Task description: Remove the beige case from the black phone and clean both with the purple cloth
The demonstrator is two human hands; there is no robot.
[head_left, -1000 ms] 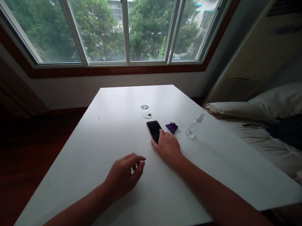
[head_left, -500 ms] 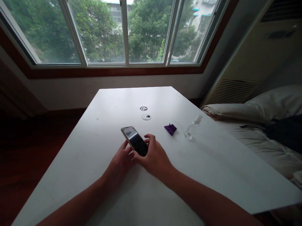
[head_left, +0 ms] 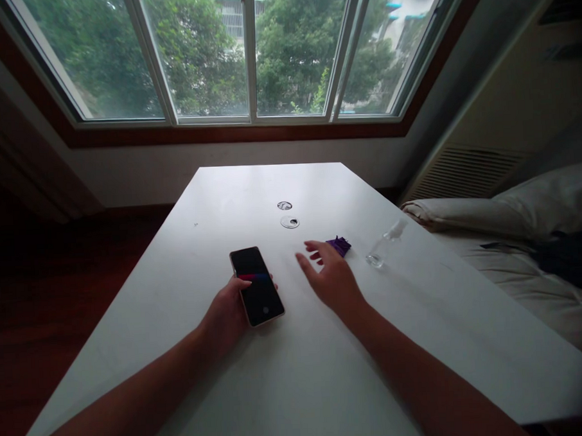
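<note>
My left hand (head_left: pixel 229 312) is closed around a smartphone (head_left: pixel 258 295), its thumb lying over the screen and fingertips showing at the far edge. The screen is mostly dark, with a thin red and blue band across it. To the right, my right hand (head_left: pixel 329 274) is held above the table with fingers apart and nothing in it. Just beyond that hand lies a folded purple cloth (head_left: pixel 340 246), partly covered by it. A clear spray bottle (head_left: pixel 376 259) lies or leans further right; I cannot tell which.
Two round inserts, a cable grommet (head_left: pixel 290 222) and another disc (head_left: pixel 284 205), are set into the white table (head_left: pixel 288 385). A window (head_left: pixel 250 59) is behind the table. On the right stands a bed or sofa with pale bedding (head_left: pixel 502 196) and dark fabric (head_left: pixel 570 254).
My right hand has let go of the smartphone and moved right, close to the purple cloth. The smartphone now rests in my left hand alone, turned more upright in view. The camera has shifted slightly.
</note>
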